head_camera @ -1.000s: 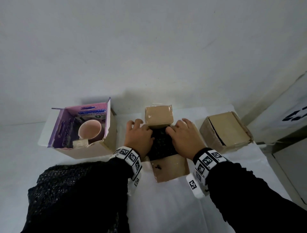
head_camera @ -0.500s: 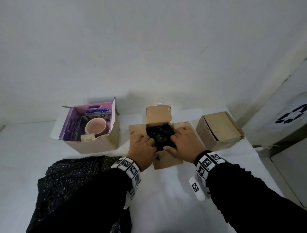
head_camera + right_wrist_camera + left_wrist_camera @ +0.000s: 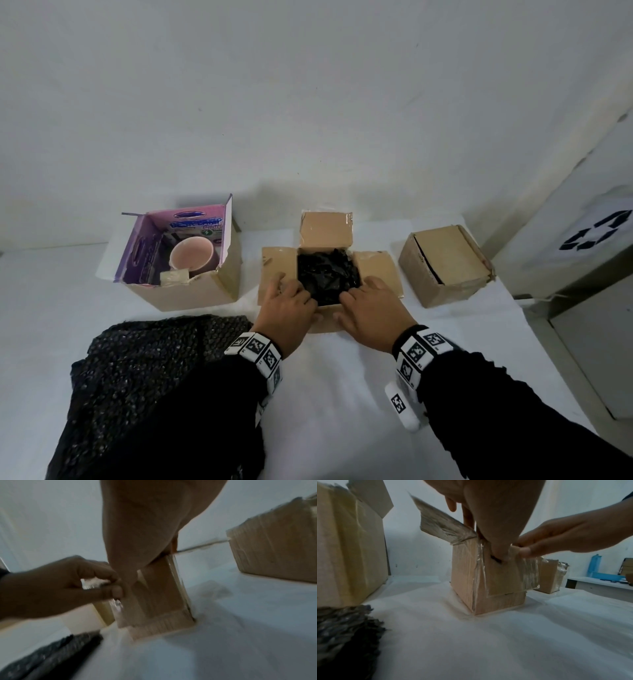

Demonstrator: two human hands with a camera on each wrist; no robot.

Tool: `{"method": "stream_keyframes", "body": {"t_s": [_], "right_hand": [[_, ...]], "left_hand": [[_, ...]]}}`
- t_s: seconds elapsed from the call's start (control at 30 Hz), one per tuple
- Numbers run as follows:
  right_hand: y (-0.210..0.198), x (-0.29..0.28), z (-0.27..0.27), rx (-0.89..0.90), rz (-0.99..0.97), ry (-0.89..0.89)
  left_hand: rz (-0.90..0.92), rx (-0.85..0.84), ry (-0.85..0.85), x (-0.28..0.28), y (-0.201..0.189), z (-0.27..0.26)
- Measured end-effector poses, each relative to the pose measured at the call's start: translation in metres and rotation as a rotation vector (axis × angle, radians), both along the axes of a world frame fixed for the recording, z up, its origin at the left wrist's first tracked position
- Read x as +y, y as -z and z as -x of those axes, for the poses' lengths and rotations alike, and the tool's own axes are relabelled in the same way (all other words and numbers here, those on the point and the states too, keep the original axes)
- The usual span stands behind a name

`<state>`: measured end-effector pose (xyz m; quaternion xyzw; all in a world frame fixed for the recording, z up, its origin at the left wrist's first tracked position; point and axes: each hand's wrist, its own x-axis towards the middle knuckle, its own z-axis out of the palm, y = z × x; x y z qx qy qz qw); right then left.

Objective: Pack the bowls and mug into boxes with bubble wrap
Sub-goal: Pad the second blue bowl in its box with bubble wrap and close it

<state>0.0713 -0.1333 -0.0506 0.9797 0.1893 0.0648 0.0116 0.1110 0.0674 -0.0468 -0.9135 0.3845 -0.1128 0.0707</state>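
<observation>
The middle cardboard box (image 3: 376, 270) stands open, its side and far flaps spread out, with a black bubble-wrapped bundle (image 3: 327, 274) filling it. My left hand (image 3: 287, 305) and right hand (image 3: 370, 308) sit side by side at its near edge and pinch the near flap (image 3: 325, 320). In the left wrist view the right hand (image 3: 565, 536) has its fingers over the flap's top fold on the box (image 3: 496, 588). The right wrist view shows the left hand (image 3: 60, 588) pinching the same flap. A pink mug (image 3: 191, 255) stands in the open left box (image 3: 191, 294).
A closed cardboard box (image 3: 445, 267) sits to the right of the middle one. A loose sheet of black bubble wrap (image 3: 144, 377) lies near left under my left forearm. A white bin with a recycling sign (image 3: 596, 236) stands beyond the table's right edge.
Both hands drew back from pressing on the black bundle to the box's near edge and took hold of the near flap. The side flaps now lie spread outward.
</observation>
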Motion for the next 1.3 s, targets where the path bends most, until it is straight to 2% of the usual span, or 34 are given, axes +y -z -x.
{"method": "stream_keyframes", "body": {"t_s": [0.17,0.3,0.47,0.6,0.77,0.93,1.03,1.13,1.3], "right_hand": [[-0.027,0.007,-0.036,0.007,-0.19,0.087],[-0.019,0.007,-0.051,0.114,-0.033,0.121],[-0.011,0.015,-0.057,0.194,-0.023,0.215],[-0.013,0.02,-0.073,0.229,0.064,0.271],[-0.015,0.018,-0.093,0.258,0.034,0.26],[-0.009,0.016,-0.094,0.086,-0.096,0.134],[0.003,0.017,-0.091,0.101,-0.189,0.06],[0.003,0.019,-0.093,0.156,-0.172,0.101],[0.002,0.034,-0.096,0.153,0.035,0.112]], "left_hand": [[-0.059,0.044,0.042,-0.001,-0.006,-0.009],[-0.007,0.037,0.089,0.002,-0.001,-0.011],[0.103,-0.056,0.127,0.006,0.006,-0.012],[0.086,-0.039,0.084,0.009,0.012,-0.013],[0.118,-0.029,-0.037,0.011,0.019,-0.002],[0.185,-0.097,0.037,0.017,0.022,-0.001],[0.22,-0.115,0.072,0.023,0.025,0.004],[0.241,-0.085,0.042,0.02,0.025,0.004],[0.16,-0.008,-0.004,0.012,0.017,-0.006]]}}
